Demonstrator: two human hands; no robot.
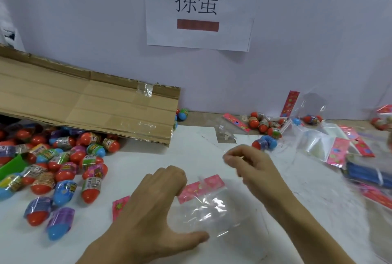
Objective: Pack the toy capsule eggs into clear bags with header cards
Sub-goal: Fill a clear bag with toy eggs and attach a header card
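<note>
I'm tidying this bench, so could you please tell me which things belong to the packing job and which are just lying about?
Job:
- clear bag with pink header card, under the left hand
- toy capsule eggs
- spare bags
- right hand, pinching something clear

Lying about:
- flattened cardboard box
- paper sign
- green tray

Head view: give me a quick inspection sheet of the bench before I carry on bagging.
Surface: white table, wooden strip along the wall.
Job's things: clear bag with pink header card lies flat and empty; capsule eggs heaped at left; spare bags with header cards at right.
Clutter: torn cardboard flap over the egg heap; green bin; loose eggs by the wall.
Hands: left hand rests on the bag; right hand raised, fingers pinched together, on what is unclear.
Cables: nothing seen.
Surroundings: paper sign on the wall.
</note>
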